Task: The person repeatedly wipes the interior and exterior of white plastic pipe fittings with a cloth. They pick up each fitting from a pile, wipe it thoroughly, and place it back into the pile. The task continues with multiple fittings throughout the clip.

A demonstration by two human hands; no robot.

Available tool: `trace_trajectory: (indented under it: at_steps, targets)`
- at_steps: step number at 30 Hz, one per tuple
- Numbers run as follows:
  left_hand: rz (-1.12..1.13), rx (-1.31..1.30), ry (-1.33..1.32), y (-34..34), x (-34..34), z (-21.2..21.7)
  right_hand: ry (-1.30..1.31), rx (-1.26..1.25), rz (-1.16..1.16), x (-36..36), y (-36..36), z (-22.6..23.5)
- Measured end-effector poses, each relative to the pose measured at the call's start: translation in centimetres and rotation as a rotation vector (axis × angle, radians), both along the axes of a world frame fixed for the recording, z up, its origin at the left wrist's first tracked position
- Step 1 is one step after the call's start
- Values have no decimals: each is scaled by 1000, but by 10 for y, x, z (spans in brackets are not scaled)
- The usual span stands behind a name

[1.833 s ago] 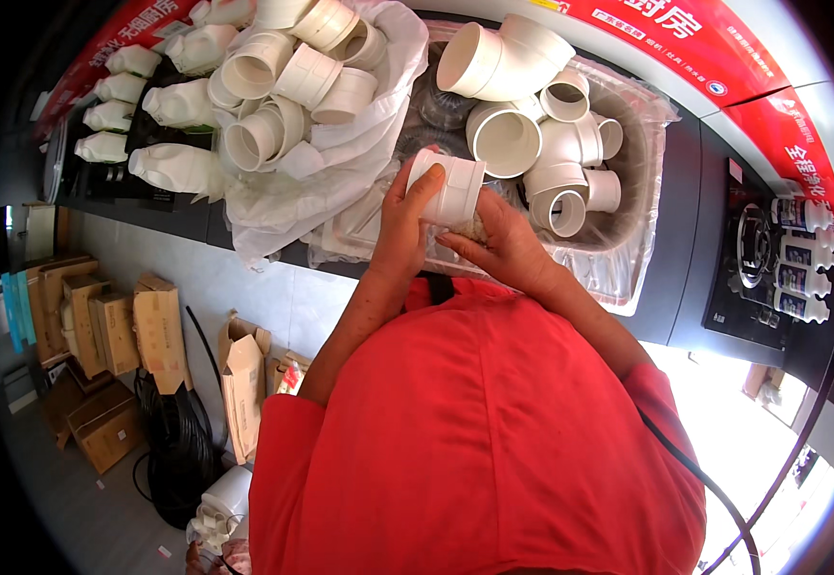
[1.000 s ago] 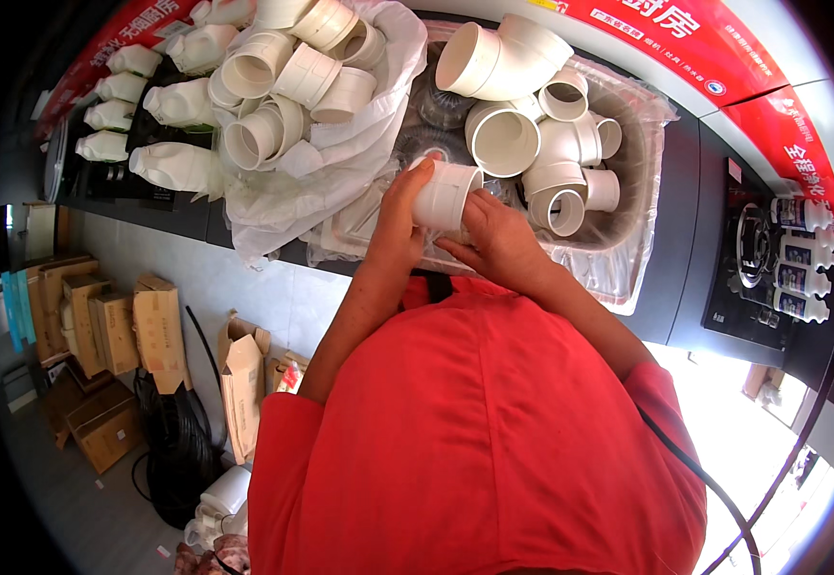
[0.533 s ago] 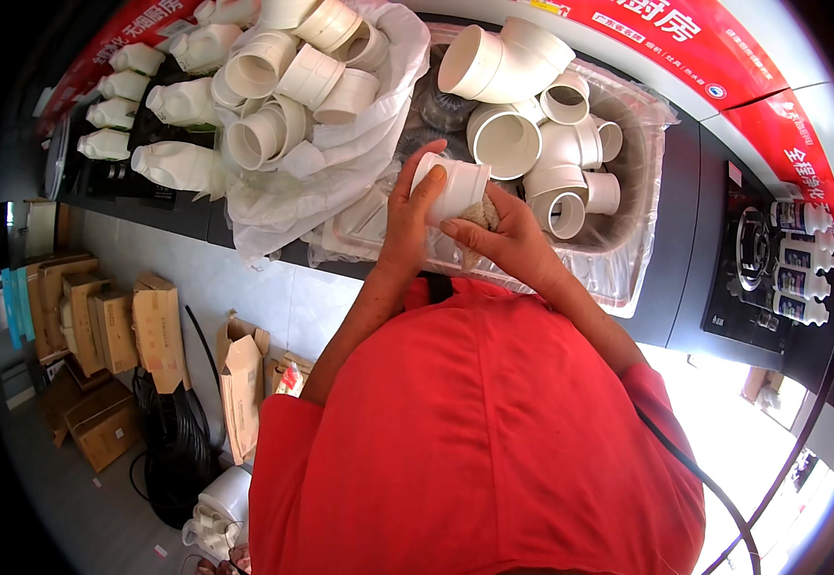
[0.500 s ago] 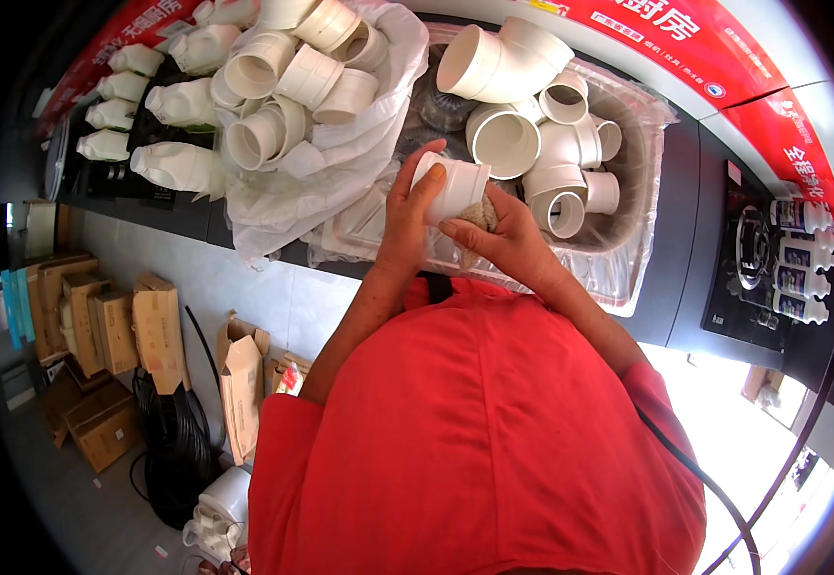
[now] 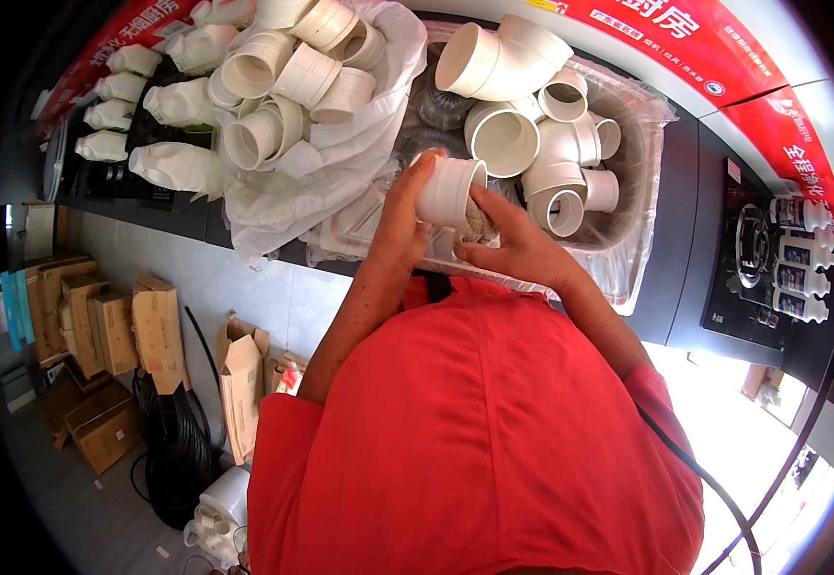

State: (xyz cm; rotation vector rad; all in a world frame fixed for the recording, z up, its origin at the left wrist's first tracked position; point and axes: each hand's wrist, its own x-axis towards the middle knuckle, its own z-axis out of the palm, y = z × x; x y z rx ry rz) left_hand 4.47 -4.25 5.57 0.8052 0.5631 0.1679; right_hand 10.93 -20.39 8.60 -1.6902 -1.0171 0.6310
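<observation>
A short white plastic pipe fitting (image 5: pixel 449 192) is held up in front of me, its open end turned to the right. My left hand (image 5: pixel 403 206) grips it from the left, with the thumb along its side and the other fingers mostly hidden behind it. In my right hand (image 5: pixel 517 241) is a bunched brownish cloth (image 5: pixel 476 226), pressed at the fitting's lower right rim between thumb and fingers. Just beyond my hands stands a clear plastic-lined tub (image 5: pixel 639 192) with several white pipe fittings (image 5: pixel 503 140) in it, elbows and tees among them.
Left of the tub, a white plastic sack (image 5: pixel 340 182) holds more pipe fittings (image 5: pixel 252 139). White jugs (image 5: pixel 170 165) stand at the far left, and bottles (image 5: pixel 804 251) at the right. Cardboard boxes (image 5: pixel 160 331) and a coil of black hose (image 5: pixel 170 436) are on the floor at left.
The fitting has turned so that its open end faces more to the right. My right hand has shifted slightly right and down with the cloth, and my left thumb has moved up the fitting.
</observation>
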Motion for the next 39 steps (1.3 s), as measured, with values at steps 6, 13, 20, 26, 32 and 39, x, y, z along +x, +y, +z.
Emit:
trace_trajectory:
  at_steps: [6,13,20,26,32,39]
  targets:
    - [-15,-38,46,0,1,8,-5,-19,39,3,5,12]
    - [-67,-2,156,-4,2,10,-336,13,-38,0,4,-15]
    - [-101,247,-179,-2,-1,17,504,91,-136,11,9,18]
    - [-1,256,-218,-5,-1,29,508,116,-144,1,14,25]
    - [12,-23,-39,-5,0,10,-213,7,-107,-5,9,-7]
    - [-107,-219,37,1,-2,2,-49,36,-116,-3,9,-16]
